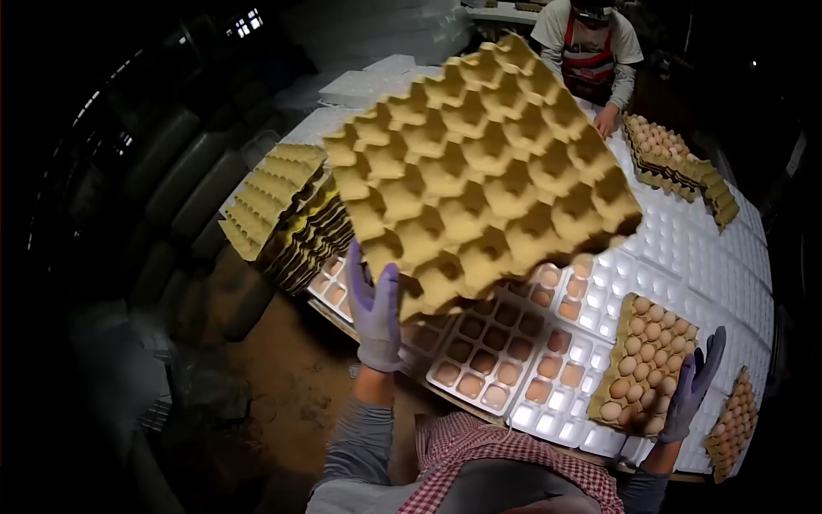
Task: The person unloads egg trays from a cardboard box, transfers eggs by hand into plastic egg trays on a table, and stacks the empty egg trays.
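An empty yellowish cardboard egg tray [479, 184] is raised and tilted over the table. My left hand [375, 313], in a purple and white glove, grips it at its lower left corner. Farther right, a second egg tray [651, 364] full of brown eggs lies on the white moulded packs. My gloved right hand [692, 390] is at that tray's right edge, fingers stretched out; whether it touches the tray I cannot tell. Under the raised tray, a white foam egg pack [479, 360] holds brown eggs in its square cells.
Stacked empty egg trays [295, 214] stand at the table's left edge. Another stack of trays topped with eggs [664, 146] is at the far right, near a co-worker [591, 51] in a red apron. A tray of eggs [735, 420] lies at the right edge. White foam packs [685, 240] cover the table.
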A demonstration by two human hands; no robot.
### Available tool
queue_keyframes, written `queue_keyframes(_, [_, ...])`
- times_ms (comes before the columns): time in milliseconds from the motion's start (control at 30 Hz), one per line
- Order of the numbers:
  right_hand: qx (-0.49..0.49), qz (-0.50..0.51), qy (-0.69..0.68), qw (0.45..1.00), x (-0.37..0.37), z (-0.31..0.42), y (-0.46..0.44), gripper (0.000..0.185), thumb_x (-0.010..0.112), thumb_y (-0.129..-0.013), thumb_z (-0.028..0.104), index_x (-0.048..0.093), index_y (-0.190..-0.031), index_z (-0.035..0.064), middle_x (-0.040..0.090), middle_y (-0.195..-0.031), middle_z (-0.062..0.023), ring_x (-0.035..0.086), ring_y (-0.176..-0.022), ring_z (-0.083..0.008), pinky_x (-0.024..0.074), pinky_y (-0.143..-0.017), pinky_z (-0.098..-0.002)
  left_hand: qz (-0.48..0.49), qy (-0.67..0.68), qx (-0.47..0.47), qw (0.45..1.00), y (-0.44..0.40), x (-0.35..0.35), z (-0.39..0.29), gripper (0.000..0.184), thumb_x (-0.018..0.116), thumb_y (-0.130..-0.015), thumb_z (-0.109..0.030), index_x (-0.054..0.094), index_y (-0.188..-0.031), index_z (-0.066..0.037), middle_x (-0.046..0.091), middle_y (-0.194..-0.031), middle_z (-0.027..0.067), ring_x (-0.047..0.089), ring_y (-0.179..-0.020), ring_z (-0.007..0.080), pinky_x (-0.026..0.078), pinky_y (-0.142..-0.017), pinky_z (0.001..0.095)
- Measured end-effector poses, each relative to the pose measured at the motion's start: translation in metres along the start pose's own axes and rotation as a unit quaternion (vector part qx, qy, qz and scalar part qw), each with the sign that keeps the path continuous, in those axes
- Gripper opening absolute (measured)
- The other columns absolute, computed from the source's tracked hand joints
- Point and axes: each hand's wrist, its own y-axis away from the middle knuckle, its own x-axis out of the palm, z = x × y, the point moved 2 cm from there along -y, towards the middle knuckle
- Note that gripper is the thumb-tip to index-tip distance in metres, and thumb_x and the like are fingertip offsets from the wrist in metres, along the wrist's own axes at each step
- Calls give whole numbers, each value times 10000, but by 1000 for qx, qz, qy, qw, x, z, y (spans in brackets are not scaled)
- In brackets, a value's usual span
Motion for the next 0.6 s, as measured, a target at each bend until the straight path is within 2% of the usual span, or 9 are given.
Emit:
queue_keyframes(100, [43, 20, -53, 997, 7, -8, 6, 570, 491, -984, 171, 285, -1501, 49, 280, -1558, -107, 283, -1418, -247, 265, -1142, -378, -108, -146, 146, 972, -90, -106, -35, 549, 549, -978, -146, 324, -1441, 44, 438, -1407, 146, 478, -1210, 201, 383, -1025, 304])
queue_keyframes(267, [59, 26, 41, 997, -19, -62, 30, 538, 543, -957, 140, 372, -1455, 31, 317, -1536, -112, 341, -1383, -235, 324, -1109, -377, -93, -151, -60, 982, -249, -327, -13, 556, 606, -950, -250, 393, -1442, -101, 578, -1248, 152, 577, -1097, 277, 485, -901, 386])
queue_keyframes(300, [122, -2, 49, 991, -22, -37, 29, 533, 578, -926, 137, 421, -1428, 52, 326, -1515, -148, 357, -1374, -276, 351, -1092, -395, -111, -329, 70, 935, -255, -323, -13, 625, 591, -933, -362, 374, -1450, -87, 553, -1284, 178, 559, -1131, 318, 465, -938, 435])
queue_keyframes(367, [135, -27, 130, 982, -44, -35, 33, 517, 603, -930, 203, 453, -1409, 80, 338, -1492, -176, 340, -1384, -304, 346, -1093, -394, -323, -706, 237, 584, -261, -311, -14, 807, 560, -898, -585, 336, -1466, -58, 503, -1356, 231, 524, -1199, 399, 424, -1010, 533])
queue_keyframes(400, [161, -31, 152, 975, -58, -53, 35, 532, 616, -921, 217, 451, -1409, 87, 344, -1483, -185, 344, -1376, -321, 338, -1099, -402, -267, -698, 281, 603, -237, -264, -13, 812, 564, -906, -567, 330, -1458, -19, 473, -1379, 233, 514, -1215, 379, 423, -1029, 499])
queue_keyframes(467, [191, -14, 236, 953, -75, -108, 50, 582, 637, -900, 274, 432, -1416, 98, 363, -1462, -200, 353, -1356, -351, 323, -1109, -419, -43, -424, 242, 872, -122, -117, 30, 623, 484, -983, -344, 289, -1490, -39, 449, -1390, 195, 528, -1189, 311, 440, -1018, 431])
queue_keyframes(500, [197, 2, 306, 931, -81, -137, 57, 620, 645, -889, 317, 416, -1424, 102, 376, -1450, -206, 359, -1345, -363, 316, -1113, -428, 33, -270, 175, 946, -63, -44, 50, 547, 444, -1021, -233, 268, -1505, -50, 437, -1396, 176, 535, -1176, 277, 448, -1012, 397])
queue_keyframes(533, [244, 8, 318, 916, -83, -158, 60, 656, 632, -883, 376, 398, -1435, 107, 390, -1440, -203, 358, -1342, -369, 311, -1115, -434, 132, -151, 21, 979, -2, 14, 79, 591, 453, -1013, -210, 204, -1534, -86, 440, -1394, 174, 558, -1110, 246, 449, -993, 379])
queue_keyframes(600, [324, 48, 281, 902, -89, -192, 56, 728, 550, -893, 518, 360, -1456, 97, 421, -1430, -193, 352, -1349, -367, 302, -1120, -429, 327, 15, -257, 909, 103, 84, 126, 676, 500, -983, -155, 138, -1552, -110, 461, -1354, 168, 555, -1029, 168, 479, -928, 335])
